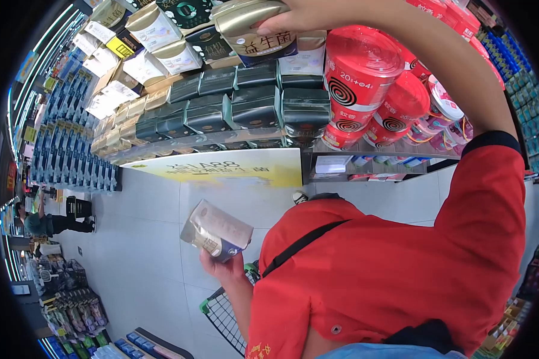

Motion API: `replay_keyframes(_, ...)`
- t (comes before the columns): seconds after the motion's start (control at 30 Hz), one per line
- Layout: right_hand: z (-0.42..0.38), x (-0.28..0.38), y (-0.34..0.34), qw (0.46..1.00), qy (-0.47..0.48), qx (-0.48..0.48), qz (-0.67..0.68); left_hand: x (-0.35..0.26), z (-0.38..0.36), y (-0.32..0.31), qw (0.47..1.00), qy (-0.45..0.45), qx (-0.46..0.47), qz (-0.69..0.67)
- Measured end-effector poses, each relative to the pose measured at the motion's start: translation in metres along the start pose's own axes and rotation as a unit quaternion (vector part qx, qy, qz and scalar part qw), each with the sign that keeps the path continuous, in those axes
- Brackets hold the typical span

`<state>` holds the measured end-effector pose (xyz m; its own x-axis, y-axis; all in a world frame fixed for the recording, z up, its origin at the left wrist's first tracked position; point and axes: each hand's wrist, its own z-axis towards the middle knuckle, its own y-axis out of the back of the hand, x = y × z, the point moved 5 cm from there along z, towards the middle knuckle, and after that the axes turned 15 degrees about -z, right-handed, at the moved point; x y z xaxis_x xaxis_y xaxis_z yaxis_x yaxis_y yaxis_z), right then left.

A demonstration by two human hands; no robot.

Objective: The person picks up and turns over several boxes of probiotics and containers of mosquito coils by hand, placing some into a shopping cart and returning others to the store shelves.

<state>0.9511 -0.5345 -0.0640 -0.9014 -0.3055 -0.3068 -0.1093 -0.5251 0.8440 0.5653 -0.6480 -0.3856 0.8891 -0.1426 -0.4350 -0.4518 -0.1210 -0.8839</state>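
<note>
Restocking: tin (253,27) clamped by right hand (317,13) at shelf (221,139); left hand (221,266) fingers clamped on pack (217,232). Seating tin squarely is needed next.

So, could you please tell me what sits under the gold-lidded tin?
Rows of dark green boxes on the shelf; the right hand covers part of the tin.

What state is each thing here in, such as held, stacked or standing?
Gold tin: tilted at the shelf, right hand on it.
Pale packet: held at a slant in the left hand.
Red tubs: stacked on the shelf.
Dark boxes: lined up in rows.
Basket: low beside the person, contents hidden.
</note>
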Motion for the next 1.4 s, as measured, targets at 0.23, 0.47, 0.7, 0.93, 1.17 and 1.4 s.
replay_keyframes(0.23,-0.041,0.013,0.024,0.989,-0.034,0.112,0.089,-0.001,0.027,-0.056,0.995,-0.02,0.08,0.051)
replay_keyframes(0.47,-0.095,0.028,-0.003,0.889,-0.137,0.15,0.41,0.012,0.045,-0.096,0.977,0.063,0.189,0.075)
replay_keyframes(0.7,-0.151,0.021,-0.014,0.833,-0.075,0.081,0.542,0.031,0.046,-0.12,0.966,0.12,0.206,0.1)
replay_keyframes(0.93,-0.234,0.024,-0.121,0.541,-0.341,-0.075,0.765,0.047,0.063,-0.155,0.947,0.098,0.196,0.234)
replay_keyframes(1.17,-0.206,0.062,-0.111,0.615,-0.202,0.094,0.756,0.075,0.087,-0.165,0.854,0.236,0.302,0.351)
replay_keyframes(1.4,-0.203,0.097,-0.178,0.615,-0.27,0.222,0.706,0.066,0.099,-0.159,0.855,0.223,0.298,0.361)
